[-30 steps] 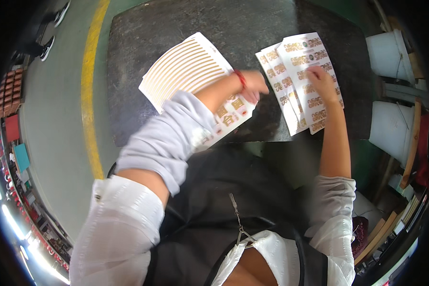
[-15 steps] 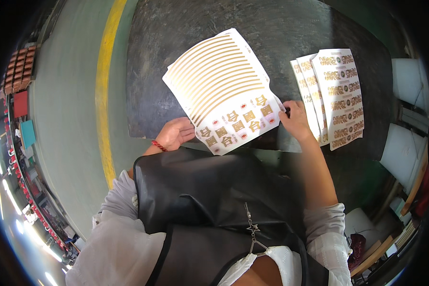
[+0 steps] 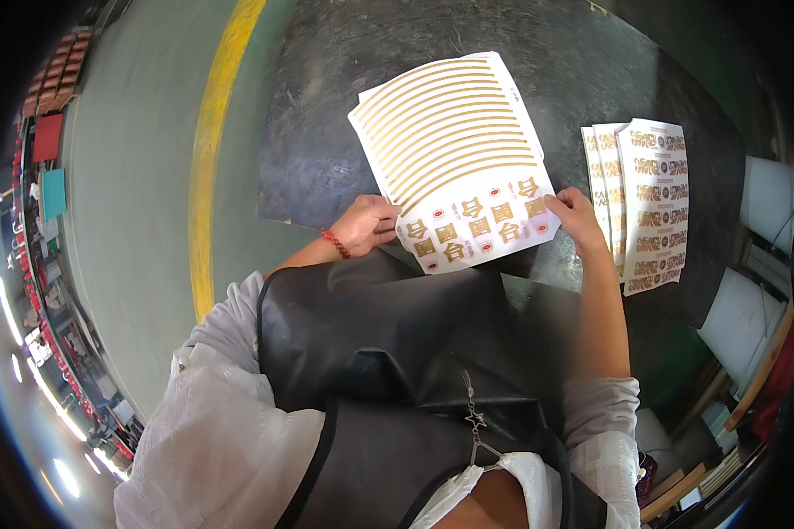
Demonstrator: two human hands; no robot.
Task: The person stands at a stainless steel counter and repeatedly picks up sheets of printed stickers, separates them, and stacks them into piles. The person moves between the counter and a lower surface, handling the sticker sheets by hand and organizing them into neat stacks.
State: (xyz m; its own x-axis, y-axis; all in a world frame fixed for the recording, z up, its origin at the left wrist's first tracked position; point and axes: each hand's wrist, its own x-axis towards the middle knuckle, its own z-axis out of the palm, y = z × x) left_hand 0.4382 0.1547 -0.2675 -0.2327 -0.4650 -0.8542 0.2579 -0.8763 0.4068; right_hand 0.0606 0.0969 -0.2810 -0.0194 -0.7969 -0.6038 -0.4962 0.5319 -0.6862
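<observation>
Striped stack: a loose stack of white paper sheets [image 3: 445, 132] printed with curved gold stripes on its far part and gold block-shaped motifs with small red ovals on its near part; it is at the middle of the scene, close in front of the person.
Stack edges: not flush; lower sheets show beyond the top one on the far side and along the right.
Right hand: the right hand [image 3: 578, 220] is at the near right edge, thumb and fingers closed on the stack.
Left hand: the left hand [image 3: 368, 225] is at the near left edge, fingers part curled and touching the paper; whether they grip or only press, I cannot tell.
Step in hand: seemingly two-handed handling of the stack by its near sides.
Next move: any shift would seem to call for even contact on both sides, lest the loose sheets slide.
Patterned sheets: white strips with gold scrollwork [image 3: 653, 207] lie overlapping to the right, untouched.
Surface: the dark, scuffed surface [image 3: 313, 115] carries both groups.
</observation>
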